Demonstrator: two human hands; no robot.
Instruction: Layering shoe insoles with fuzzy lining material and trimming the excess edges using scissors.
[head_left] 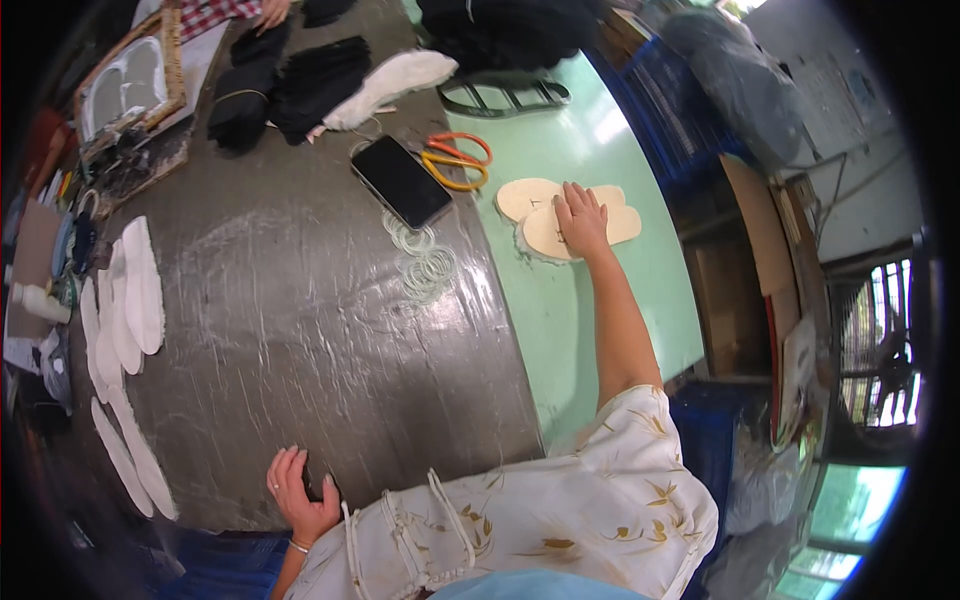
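My right hand (pixel 580 222) is stretched out over two cream insoles (pixel 541 232) at the right, its fingers lying flat on the top one. The insoles overlap, and grey fuzz shows along the lower edge of the nearer one. By the near edge of the table my left hand (pixel 301 492) rests with thumb and fingers apart, nothing in it. Orange-and-yellow-handled scissors (pixel 456 163) lie beside a black phone (pixel 401 182). Below the phone is a heap of pale rubber bands (pixel 423 266).
White insoles (pixel 140 290) lie in rows along the left side. Black bundles (pixel 318 88), a white fleecy piece (pixel 395 88) and a dark insole-shaped frame (pixel 505 98) occupy the far side. Another person's hand (pixel 272 12) shows at the top. A green sheet (pixel 640 310) borders the grey tabletop (pixel 300 370).
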